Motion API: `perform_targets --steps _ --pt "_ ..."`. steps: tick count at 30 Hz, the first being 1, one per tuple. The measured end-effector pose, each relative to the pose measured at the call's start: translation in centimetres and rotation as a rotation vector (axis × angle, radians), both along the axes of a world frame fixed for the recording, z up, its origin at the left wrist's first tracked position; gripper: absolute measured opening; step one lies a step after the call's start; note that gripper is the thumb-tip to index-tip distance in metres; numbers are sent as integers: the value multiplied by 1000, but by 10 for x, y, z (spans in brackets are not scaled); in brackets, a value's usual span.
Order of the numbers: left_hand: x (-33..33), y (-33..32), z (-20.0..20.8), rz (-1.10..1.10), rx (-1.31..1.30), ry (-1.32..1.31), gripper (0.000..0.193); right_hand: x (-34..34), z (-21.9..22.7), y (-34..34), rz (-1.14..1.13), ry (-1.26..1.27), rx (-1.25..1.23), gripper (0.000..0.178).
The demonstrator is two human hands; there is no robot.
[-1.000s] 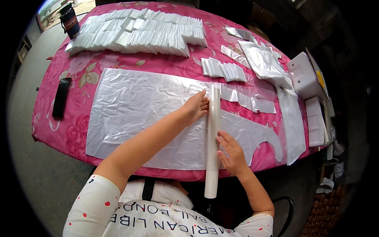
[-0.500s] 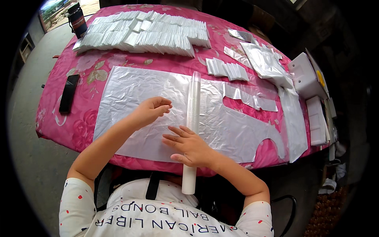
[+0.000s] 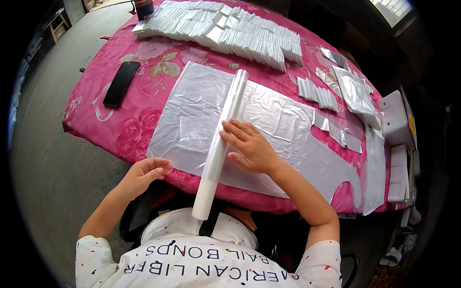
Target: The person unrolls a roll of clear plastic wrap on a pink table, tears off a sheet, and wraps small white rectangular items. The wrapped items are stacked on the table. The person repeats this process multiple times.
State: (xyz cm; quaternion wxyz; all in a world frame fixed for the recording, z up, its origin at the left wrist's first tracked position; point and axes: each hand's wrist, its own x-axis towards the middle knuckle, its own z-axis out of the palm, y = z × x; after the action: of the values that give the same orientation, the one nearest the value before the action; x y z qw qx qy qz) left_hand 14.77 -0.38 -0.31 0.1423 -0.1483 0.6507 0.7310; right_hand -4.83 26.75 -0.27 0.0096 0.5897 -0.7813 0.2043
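One smooth cyl. tube (image 3: 216, 153) on crinkly film (image 3: 278, 120), R hand (image 3: 254, 151) spread against it, L hand (image 3: 141, 175) half-curled, empty.

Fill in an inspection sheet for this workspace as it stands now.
Surface: pink floral tablecloth, partly covered by a translucent plastic sheet.
Job's things: pale roll lying across the sheet, its near end past the table edge.
Clutter: white folded pieces in rows, black phone, dark bottle, loose plastic, white boxes.
Hands: right hand on the roll; left hand apart from it, near the table edge.
Cables: nothing seen.
Surroundings: grey floor, dim right side.
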Motion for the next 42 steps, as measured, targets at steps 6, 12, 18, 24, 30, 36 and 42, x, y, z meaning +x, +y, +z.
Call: perform_targets --steps 6,12,18,24,30,36,42 --pt "22 22 -3 48 -119 57 32 1 -13 -82 74 -15 -47 46" --pt "25 43 5 46 -720 131 62 28 -24 -171 -287 -18 -118 42" --pt "26 36 2 130 -460 38 69 35 -35 -199 -599 -289 -400 67" --pt "39 31 -6 188 527 0 69 44 -5 -182 -469 -1265 -888 70" --pt "10 35 -6 -67 1222 5 82 23 15 -139 -94 -1992 -1134 62" --pt "-6 44 10 -110 481 -138 58 26 34 -109 -309 -1738 -1022 60" --pt "-17 58 9 10 476 -187 58 42 23 -96 -491 -1726 -1046 60"
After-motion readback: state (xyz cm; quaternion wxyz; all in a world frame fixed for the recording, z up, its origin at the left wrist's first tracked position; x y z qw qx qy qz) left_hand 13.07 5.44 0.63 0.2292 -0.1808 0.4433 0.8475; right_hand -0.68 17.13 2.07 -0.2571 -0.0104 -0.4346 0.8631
